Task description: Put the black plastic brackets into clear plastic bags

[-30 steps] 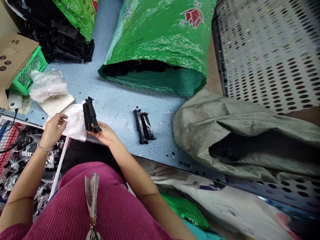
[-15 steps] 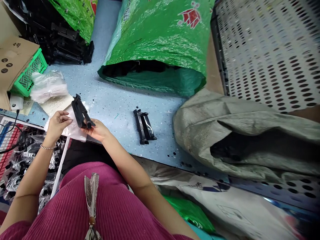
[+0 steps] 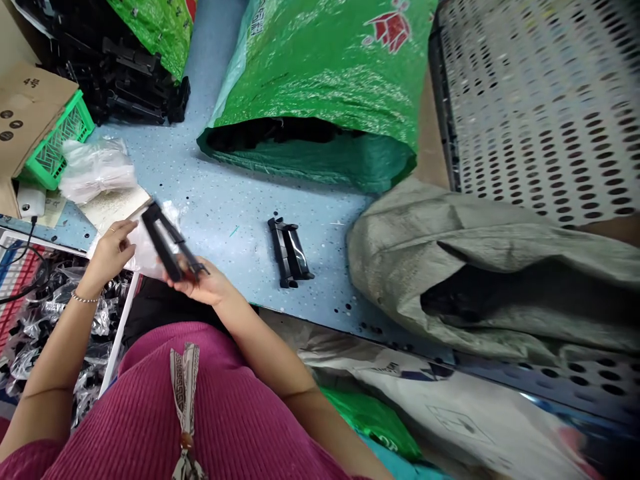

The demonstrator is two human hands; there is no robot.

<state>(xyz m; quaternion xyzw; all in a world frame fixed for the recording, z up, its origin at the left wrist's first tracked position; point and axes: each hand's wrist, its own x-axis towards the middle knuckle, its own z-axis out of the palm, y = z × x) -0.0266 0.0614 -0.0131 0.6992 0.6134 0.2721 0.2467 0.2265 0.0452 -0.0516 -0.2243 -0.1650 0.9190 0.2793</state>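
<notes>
My right hand (image 3: 203, 281) grips a black plastic bracket (image 3: 165, 243) with two long parallel bars, tilted above the table edge. Beside it on the left, my left hand (image 3: 113, 252) is over a flat stack of thin clear plastic bags (image 3: 147, 259). Its thumb and forefinger are apart, with nothing visible between them. A second black bracket (image 3: 290, 253) lies by itself on the speckled blue table (image 3: 230, 200), to the right of my hands.
A green woven sack (image 3: 325, 87) lies open at the back, a grey sack (image 3: 400, 247) on the right. Black parts (image 3: 135, 80) heap at back left, near a green basket (image 3: 60, 143) and bundled bags (image 3: 97, 173). Bagged parts (image 3: 65, 307) fill a crate below left.
The bracket in my right hand has moved slightly down and right, and its bars look further apart. My left thumb and forefinger have spread. The bracket on the table stays put.
</notes>
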